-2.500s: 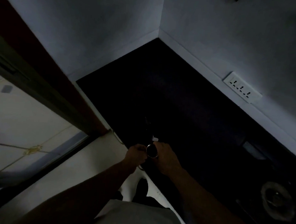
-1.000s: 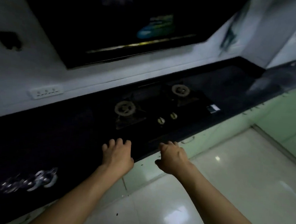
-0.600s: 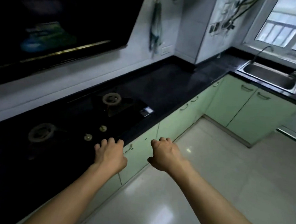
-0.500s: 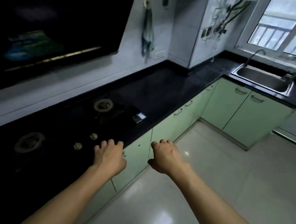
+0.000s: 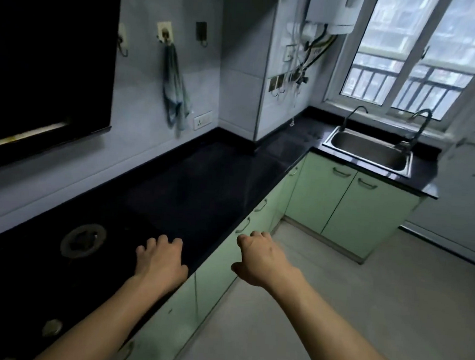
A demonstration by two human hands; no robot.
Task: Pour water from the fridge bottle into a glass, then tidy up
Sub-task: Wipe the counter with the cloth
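Swinging further right since the last frame, we are bringing the sink (image 5: 373, 150) and window (image 5: 408, 51) fully into view. We are holding our left hand (image 5: 161, 261) over the black counter (image 5: 202, 183) beside the hob burner (image 5: 82, 239), our right hand (image 5: 261, 261) before the green cabinets (image 5: 212, 287), both loosely curled, gripping nothing. We cannot tell where bottle or glass is.

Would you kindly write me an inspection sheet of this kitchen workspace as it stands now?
Surface: black countertop, hob burner set in at left.
Job's things: nothing seen.
Clutter: cloth hanging from a wall hook.
Hands: left hand over the counter edge, right hand before the green cabinets; both loosely curled, holding nothing.
Cables: hoses and wires under the wall heater.
Surroundings: sink below the window; pale floor.
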